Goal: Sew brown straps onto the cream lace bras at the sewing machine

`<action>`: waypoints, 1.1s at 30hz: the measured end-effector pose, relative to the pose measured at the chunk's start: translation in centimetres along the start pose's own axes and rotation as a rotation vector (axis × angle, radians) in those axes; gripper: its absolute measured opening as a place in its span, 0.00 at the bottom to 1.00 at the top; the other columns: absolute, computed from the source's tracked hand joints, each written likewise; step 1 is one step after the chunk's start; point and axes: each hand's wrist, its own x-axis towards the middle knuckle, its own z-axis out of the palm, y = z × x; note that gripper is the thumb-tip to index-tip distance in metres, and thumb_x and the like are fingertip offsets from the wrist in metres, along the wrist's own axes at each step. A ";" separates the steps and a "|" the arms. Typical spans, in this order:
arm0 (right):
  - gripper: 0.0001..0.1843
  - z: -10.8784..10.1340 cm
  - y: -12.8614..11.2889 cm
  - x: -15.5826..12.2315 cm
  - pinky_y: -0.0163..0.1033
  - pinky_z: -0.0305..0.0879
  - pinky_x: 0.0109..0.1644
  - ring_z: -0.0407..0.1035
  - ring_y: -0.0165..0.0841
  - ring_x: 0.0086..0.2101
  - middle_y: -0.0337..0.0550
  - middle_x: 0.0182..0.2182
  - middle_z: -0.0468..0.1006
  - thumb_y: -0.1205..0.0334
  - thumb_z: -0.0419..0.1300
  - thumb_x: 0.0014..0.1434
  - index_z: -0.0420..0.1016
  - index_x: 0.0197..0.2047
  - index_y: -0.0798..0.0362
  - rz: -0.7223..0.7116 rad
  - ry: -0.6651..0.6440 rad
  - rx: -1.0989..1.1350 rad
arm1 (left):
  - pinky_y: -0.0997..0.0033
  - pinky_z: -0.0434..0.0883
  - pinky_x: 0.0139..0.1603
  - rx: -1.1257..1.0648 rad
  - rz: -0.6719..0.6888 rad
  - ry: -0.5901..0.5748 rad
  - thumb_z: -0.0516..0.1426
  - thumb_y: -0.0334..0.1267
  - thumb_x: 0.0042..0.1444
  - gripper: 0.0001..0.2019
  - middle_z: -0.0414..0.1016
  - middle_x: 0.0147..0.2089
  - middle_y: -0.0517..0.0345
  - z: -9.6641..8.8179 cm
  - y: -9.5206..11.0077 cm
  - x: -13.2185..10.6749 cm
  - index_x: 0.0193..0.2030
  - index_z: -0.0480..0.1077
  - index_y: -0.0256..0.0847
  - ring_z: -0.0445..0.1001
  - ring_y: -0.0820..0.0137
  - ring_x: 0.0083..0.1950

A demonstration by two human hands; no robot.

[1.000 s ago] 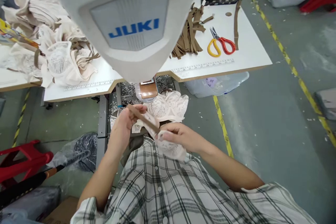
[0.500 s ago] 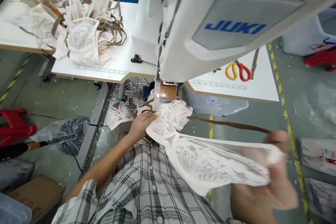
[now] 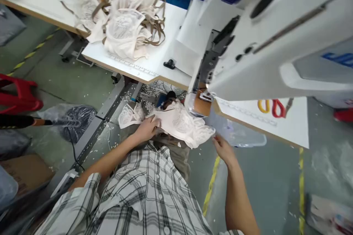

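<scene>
A white lace bra [image 3: 179, 121] lies spread across my lap, just below the sewing machine's needle area [image 3: 202, 104]. My left hand [image 3: 146, 129] is closed on its left part, fingers partly hidden by the fabric. At the bra's right end, the fingertips of my right hand [image 3: 224, 149] pinch the lace edge. Another white lace cup [image 3: 131, 114] hangs to the left of my left hand; whether it belongs to the same bra cannot be seen.
A heap of pale bras with brown straps [image 3: 124, 25] sits on the white table [image 3: 176, 14]. Scissors with yellow and red handles [image 3: 278, 108] lie on the right table part. A red stool [image 3: 19, 95] stands on the floor at the left.
My right hand has come in from the far right, and the stretched bra wing is now lowered onto my lap. My left hand has stayed nearly in place. The view has turned left.
</scene>
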 end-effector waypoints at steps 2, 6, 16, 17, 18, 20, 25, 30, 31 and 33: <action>0.34 0.7 -0.1 -0.8 0.58 0.70 0.45 0.74 0.50 0.40 0.61 0.39 0.78 0.36 0.55 0.52 0.74 0.46 0.59 0.015 0.007 -0.036 | 0.60 0.69 0.61 0.029 -0.177 0.034 0.56 0.34 0.61 0.20 0.70 0.62 0.45 -0.3 -3.0 -1.5 0.60 0.68 0.41 0.69 0.60 0.63; 0.30 2.0 -3.6 -2.4 0.54 0.69 0.53 0.70 0.46 0.50 0.60 0.52 0.74 0.43 0.54 0.59 0.70 0.56 0.57 -0.131 0.137 -0.026 | 0.49 0.70 0.58 0.112 -0.598 0.075 0.53 0.40 0.67 0.18 0.69 0.60 0.42 -3.6 -9.2 -2.9 0.60 0.66 0.36 0.70 0.57 0.59; 0.20 8.3 -13.8 -6.5 0.50 0.67 0.59 0.68 0.40 0.55 0.52 0.55 0.73 0.54 0.56 0.64 0.70 0.57 0.50 -0.510 -0.417 0.177 | 0.55 0.75 0.51 0.013 -0.584 -0.148 0.57 0.44 0.64 0.18 0.72 0.56 0.49 -5.0 -3.6 -5.2 0.57 0.68 0.38 0.75 0.63 0.52; 0.27 9.1 -14.1 -6.9 0.52 0.65 0.62 0.65 0.42 0.60 0.53 0.60 0.68 0.53 0.57 0.62 0.64 0.63 0.50 -0.505 -0.478 0.171 | 0.56 0.75 0.49 -0.020 -0.526 -0.159 0.57 0.44 0.64 0.16 0.74 0.52 0.50 -5.0 -1.4 -6.2 0.53 0.70 0.36 0.75 0.64 0.49; 0.34 9.8 -14.4 -7.2 0.55 0.61 0.65 0.60 0.45 0.63 0.54 0.65 0.63 0.52 0.59 0.60 0.59 0.67 0.50 -0.507 -0.534 0.147 | 0.58 0.74 0.48 -0.060 -0.455 -0.157 0.56 0.42 0.64 0.13 0.77 0.45 0.46 -4.9 0.8 -7.1 0.44 0.74 0.33 0.76 0.62 0.46; 0.41 10.7 -14.8 -7.9 0.60 0.56 0.68 0.56 0.50 0.65 0.54 0.66 0.62 0.51 0.63 0.55 0.57 0.69 0.51 -0.536 -0.678 0.073 | 0.64 0.72 0.46 -0.155 -0.299 -0.143 0.56 0.44 0.61 0.13 0.78 0.37 0.50 -5.2 4.6 -8.8 0.33 0.75 0.37 0.76 0.64 0.42; 0.23 7.8 -16.0 -10.0 0.59 0.65 0.61 0.71 0.54 0.54 0.50 0.47 0.81 0.48 0.61 0.57 0.78 0.52 0.49 -0.513 -0.945 -0.020 | 0.70 0.68 0.42 -0.460 -0.060 0.114 0.51 0.43 0.63 0.15 0.77 0.33 0.54 -7.5 6.5 -9.4 0.29 0.72 0.41 0.74 0.68 0.38; 0.19 0.3 -19.0 -10.1 0.50 0.76 0.43 0.77 0.49 0.37 0.48 0.33 0.83 0.44 0.58 0.59 0.81 0.38 0.49 -0.433 -0.922 -0.146 | 0.71 0.67 0.37 -1.128 -0.137 -0.174 0.64 0.55 0.48 0.20 0.74 0.33 0.58 -7.5 5.9 -6.1 0.35 0.74 0.38 0.71 0.68 0.35; 0.20 -1.5 -19.7 -9.8 0.46 0.75 0.38 0.76 0.46 0.34 0.47 0.32 0.82 0.43 0.57 0.60 0.81 0.35 0.50 -0.410 -0.945 -0.136 | 0.72 0.66 0.33 -1.262 -0.127 -0.288 0.63 0.56 0.48 0.20 0.72 0.29 0.60 -7.1 6.9 -5.3 0.31 0.73 0.38 0.68 0.70 0.31; 0.25 -5.0 -20.6 -9.2 0.42 0.73 0.35 0.74 0.40 0.31 0.46 0.31 0.81 0.40 0.54 0.62 0.80 0.35 0.52 -0.369 -1.012 -0.019 | 0.73 0.65 0.32 -1.401 -0.097 -0.406 0.59 0.57 0.53 0.21 0.70 0.29 0.60 -6.4 9.5 -4.0 0.32 0.71 0.37 0.66 0.72 0.29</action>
